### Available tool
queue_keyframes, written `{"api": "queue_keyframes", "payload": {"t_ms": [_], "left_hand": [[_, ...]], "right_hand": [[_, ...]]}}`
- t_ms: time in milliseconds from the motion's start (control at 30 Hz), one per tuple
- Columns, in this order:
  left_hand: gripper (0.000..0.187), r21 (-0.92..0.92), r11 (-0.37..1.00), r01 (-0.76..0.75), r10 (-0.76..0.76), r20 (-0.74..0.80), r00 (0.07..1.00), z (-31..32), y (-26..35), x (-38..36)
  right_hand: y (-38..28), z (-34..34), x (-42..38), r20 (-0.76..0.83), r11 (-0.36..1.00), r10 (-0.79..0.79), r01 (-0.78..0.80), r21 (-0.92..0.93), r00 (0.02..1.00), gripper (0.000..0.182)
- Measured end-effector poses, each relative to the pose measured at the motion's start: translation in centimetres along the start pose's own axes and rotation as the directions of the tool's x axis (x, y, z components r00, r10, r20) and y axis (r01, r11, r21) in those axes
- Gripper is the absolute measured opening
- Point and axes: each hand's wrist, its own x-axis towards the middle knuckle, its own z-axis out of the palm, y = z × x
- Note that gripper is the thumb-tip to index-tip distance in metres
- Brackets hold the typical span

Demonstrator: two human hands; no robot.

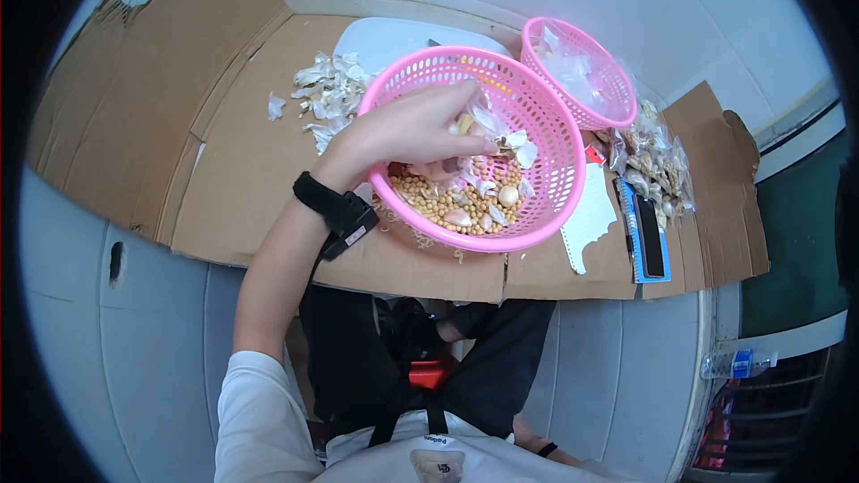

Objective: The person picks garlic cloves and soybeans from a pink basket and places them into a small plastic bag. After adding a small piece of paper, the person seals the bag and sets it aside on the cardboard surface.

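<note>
My left hand (420, 125) reaches down into a pink plastic basket (573, 215), a dark strap with a small box on its wrist. Its fingers are curled around papery garlic skins (484, 118), partly hidden by the hand. Beneath it, the basket holds many small tan beans (429, 199) mixed with loose skins, a rounded pale garlic clove (508, 196) and a pinkish clove (457, 217). My right hand (528, 436) is low beside my thigh, a black band at its wrist. My leg and shirt hide most of its fingers.
Garlic skins (327, 89) lie left of the basket on the cardboard (242, 188). Behind it is a white board (376, 36). To the right are a second pink basket (591, 112) with clear plastic, bagged garlic (658, 161), torn paper (586, 215) and a phone (649, 237) on a blue notebook.
</note>
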Motion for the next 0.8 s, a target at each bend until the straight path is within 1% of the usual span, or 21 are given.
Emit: {"api": "queue_keyframes", "payload": {"t_ms": [33,67,100,133,167,200,267,333,400,567,700,733,800], "left_hand": [[0.057,-0.001,1.000,0.000,0.000,0.003,1.000,0.0,0.0,0.0],[0.057,-0.022,1.000,-0.001,0.002,0.006,1.000,0.1,0.1,-0.1],[0.057,-0.042,0.999,-0.004,0.004,0.008,1.000,0.1,0.2,-0.1],[0.057,-0.041,0.999,-0.005,0.006,0.011,1.000,0.1,0.2,-0.1],[0.056,-0.052,0.999,0.009,-0.008,0.023,1.000,0.1,0.1,0.0],[0.056,-0.064,0.998,0.024,-0.022,0.034,0.999,0.1,0.2,-0.1],[0.056,-0.101,0.994,0.042,-0.037,0.052,0.998,-0.2,0.6,-0.3],[0.055,-0.141,0.988,0.066,-0.057,0.067,0.996,-0.2,0.6,-0.4],[0.057,-0.190,0.981,0.037,-0.022,0.081,0.996,-0.1,0.2,-0.2],[0.060,-0.168,0.984,0.065,-0.046,0.116,0.992,-0.4,0.4,-0.2],[0.062,-0.183,0.979,0.086,-0.058,0.153,0.987,-0.2,0.3,-0.1],[0.062,-0.183,0.980,0.082,-0.057,0.136,0.989,-0.5,0.3,-0.3],[0.063,-0.194,0.980,0.051,-0.022,0.149,0.989,-0.7,0.4,-0.6]], "right_hand": [[-4.7,-3.3,-0.2,0.107,0.988,0.152,-0.148,-0.051,0.983,0.061],[-9.5,-6.6,-0.4,0.206,0.953,0.295,-0.272,-0.130,0.933,0.061],[-7.0,-4.9,-0.1,0.206,0.953,0.296,-0.275,-0.124,0.933,0.061],[-3.2,-2.2,0.7,0.142,0.967,0.255,-0.256,-0.015,0.956,0.059],[-0.9,-0.7,1.1,0.072,0.970,0.219,-0.225,0.092,0.973,0.058],[-0.8,-0.7,0.9,0.056,0.971,0.211,-0.216,0.105,0.976,0.057],[-0.5,-1.3,1.1,0.089,0.975,0.207,-0.213,0.068,0.974,0.056],[-1.1,-2.0,0.9,0.141,0.978,0.198,-0.205,0.034,0.970,0.055],[-1.9,-2.6,0.6,0.193,0.981,0.188,-0.192,0.004,0.963,0.055],[-4.4,-4.9,0.0,0.350,0.988,0.155,-0.138,-0.073,0.924,0.052],[-6.5,-6.9,-1.8,0.511,0.991,0.125,-0.086,-0.099,0.850,0.051],[-7.0,-7.4,-2.6,0.547,0.993,0.115,-0.073,-0.097,0.829,0.050],[-8.0,-8.7,-3.2,0.623,0.994,0.094,-0.044,-0.095,0.777,0.049]]}}
